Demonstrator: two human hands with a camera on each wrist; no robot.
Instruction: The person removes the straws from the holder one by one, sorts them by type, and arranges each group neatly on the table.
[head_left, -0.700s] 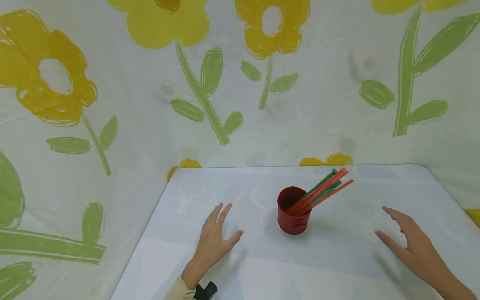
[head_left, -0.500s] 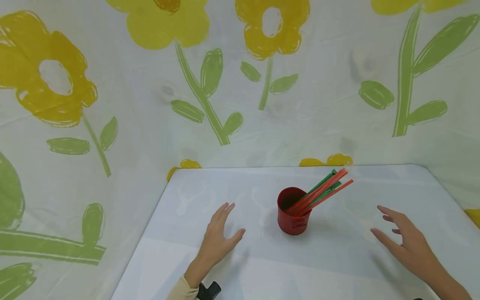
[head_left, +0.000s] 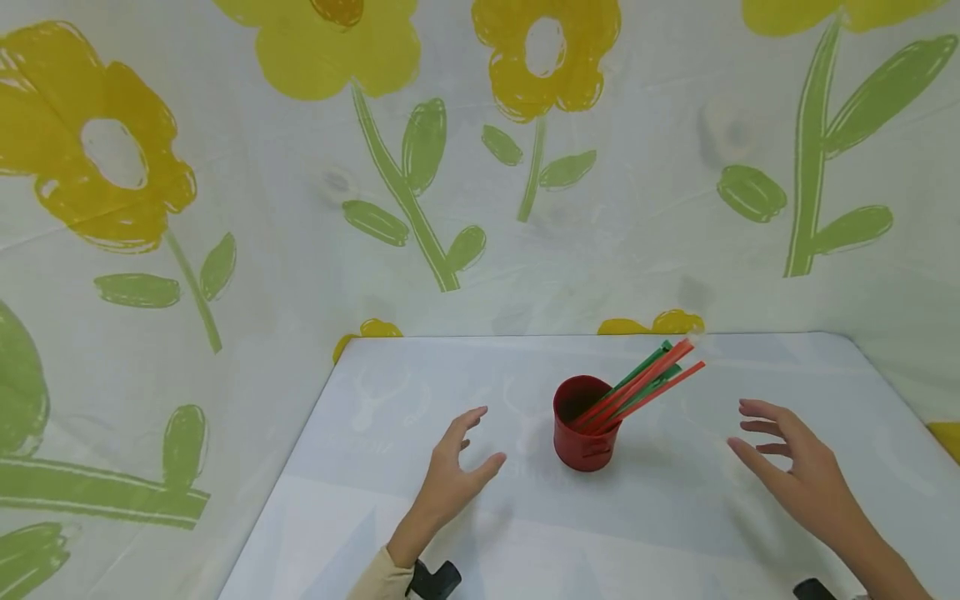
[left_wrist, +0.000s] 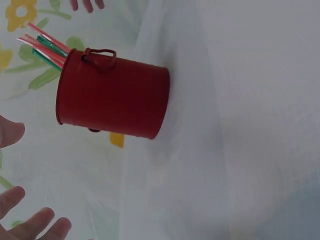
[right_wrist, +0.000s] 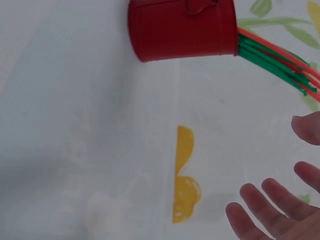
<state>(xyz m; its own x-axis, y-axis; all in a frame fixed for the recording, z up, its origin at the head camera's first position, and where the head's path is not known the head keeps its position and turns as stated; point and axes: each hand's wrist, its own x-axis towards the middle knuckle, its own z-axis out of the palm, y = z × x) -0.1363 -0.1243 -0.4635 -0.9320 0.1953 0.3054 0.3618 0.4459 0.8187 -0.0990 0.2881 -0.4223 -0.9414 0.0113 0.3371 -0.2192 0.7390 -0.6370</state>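
Head view, lower frame: the left hand (head_left: pixel 447 479) and the right hand (head_left: pixel 810 475) hover apart, fingers gently curved, thumbs spread well clear, holding nothing. Between them, right of centre, a red pail (head_left: pixel 585 452) stands upright on the white tabletop (head_left: pixel 637 533), touched by neither; the left hand is nearer its wall, the right nearer the tips of the red and green sticks (head_left: pixel 648 379) leaning toward the upper right. Only this view looks into the pail's mouth; the left wrist view plainly shows its loop handle (left_wrist: pixel 101 62). Behind hangs flower-printed cloth (head_left: pixel 637 242).
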